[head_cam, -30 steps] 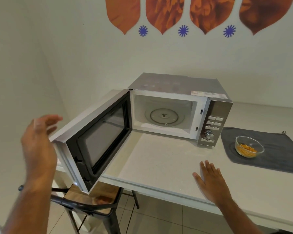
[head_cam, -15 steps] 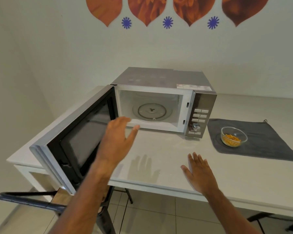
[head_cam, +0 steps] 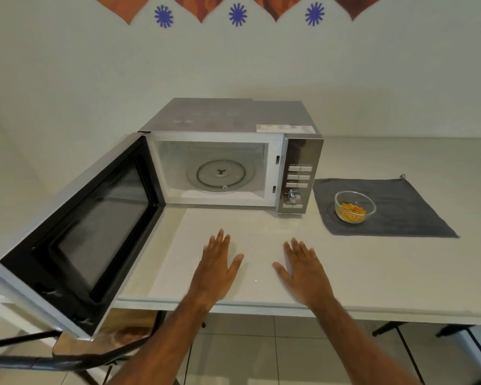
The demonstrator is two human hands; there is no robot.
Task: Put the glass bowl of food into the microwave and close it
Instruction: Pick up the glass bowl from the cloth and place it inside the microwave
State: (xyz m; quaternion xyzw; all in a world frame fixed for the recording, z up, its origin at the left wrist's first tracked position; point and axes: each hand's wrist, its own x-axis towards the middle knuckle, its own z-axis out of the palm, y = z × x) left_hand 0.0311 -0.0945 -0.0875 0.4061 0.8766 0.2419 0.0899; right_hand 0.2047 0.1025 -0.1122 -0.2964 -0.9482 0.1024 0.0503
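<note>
A silver microwave (head_cam: 303, 151) stands on the white counter (head_cam: 372, 273). Its door (head_cam: 81, 240) is swung wide open to the left, past the counter's front edge. The cavity shows a bare glass turntable (head_cam: 220, 176). A small glass bowl (head_cam: 355, 207) with orange food sits to the right of the microwave on a grey cloth (head_cam: 400, 215). My left hand (head_cam: 215, 269) and my right hand (head_cam: 303, 269) lie palm down over the counter in front of the microwave, fingers spread, holding nothing. Both hands are well short of the bowl.
A dark metal chair with a wooden seat (head_cam: 75, 348) stands under the open door at the lower left. The wall rises right behind the microwave. Tiled floor (head_cam: 247, 345) shows below the counter's front edge, with table legs (head_cam: 392, 326) at the lower right.
My left hand left the door's edge and swung right and down to the counter beside my right hand. The door stayed wide open. The camera view shifted right.
</note>
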